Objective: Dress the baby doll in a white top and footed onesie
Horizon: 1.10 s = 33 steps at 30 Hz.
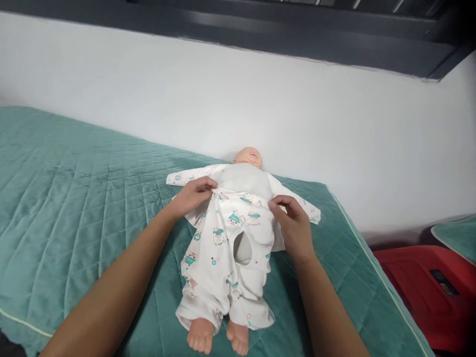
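A baby doll [248,156] lies on its back, head toward the wall and bare feet toward me. It wears white printed split-crotch pants [219,243], with an oval opening between the legs. Under its spread arms is a white printed top [293,195], open at the front so the pale torso [245,178] shows. My left hand [197,193] pinches the pants' waistband at the left side. At the waistband's right end, my right hand [292,215] has thumb and forefinger closed on the cloth.
A green quilted cover [92,198] spreads under the doll, its piped edge running down on the right. Behind stands a white wall [167,99] below a dark window frame [260,29]. A red plastic object [420,287] is at the lower right, beyond the edge.
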Motion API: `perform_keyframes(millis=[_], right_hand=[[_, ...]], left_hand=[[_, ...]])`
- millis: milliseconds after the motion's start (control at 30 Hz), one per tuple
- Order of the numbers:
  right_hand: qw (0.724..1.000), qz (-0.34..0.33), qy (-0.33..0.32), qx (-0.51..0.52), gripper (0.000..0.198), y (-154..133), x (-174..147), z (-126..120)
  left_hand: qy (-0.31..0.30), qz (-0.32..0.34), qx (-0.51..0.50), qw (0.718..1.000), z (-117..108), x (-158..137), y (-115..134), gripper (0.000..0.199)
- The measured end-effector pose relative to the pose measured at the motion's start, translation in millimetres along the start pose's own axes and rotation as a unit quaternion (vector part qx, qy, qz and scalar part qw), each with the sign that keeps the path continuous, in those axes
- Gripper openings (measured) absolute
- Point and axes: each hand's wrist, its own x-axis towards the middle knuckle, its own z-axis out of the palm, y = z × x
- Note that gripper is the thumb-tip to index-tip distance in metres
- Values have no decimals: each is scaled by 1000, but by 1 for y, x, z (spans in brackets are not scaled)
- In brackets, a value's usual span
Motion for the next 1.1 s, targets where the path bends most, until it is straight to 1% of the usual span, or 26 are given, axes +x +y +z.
perform_keyframes(millis=[67,167,267,333,433,533,633,733,833,900,1000,1100], right_hand=[[998,-35,-46,-30,16,0,0,-3],[992,-70,-89,-54,19,3,3,-8],[983,-101,-124,-89,20,6,7,-12],[978,-116,-137,-111,20,7,8,-13],[969,-132,-147,-150,19,5,8,-13],[961,-151,-161,-164,20,4,6,-11],[961,-167,-155,-160,21,2,6,-7],[964,-133,-115,-199,22,1,8,-2],[958,-86,-69,-264,25,1,16,4],[956,-74,-56,-279,28,3,24,8],[967,-47,-48,-245,30,7,35,11],[988,14,-39,-150,33,13,38,12]], left_hand=[[12,25,2,1000,1,-1,-2,17],[49,95,16,994,0,-1,-6,23],[46,147,45,987,1,0,-9,20],[36,151,51,987,3,1,-9,16],[39,149,71,985,6,2,-8,13],[49,147,113,981,11,3,-5,18],[59,101,138,984,14,2,-2,22],[77,58,160,982,17,3,0,24],[94,56,176,978,18,10,-3,24],[102,47,167,980,18,17,-8,24],[100,11,109,989,18,26,-15,24],[60,-46,-3,997,18,29,-19,27]])
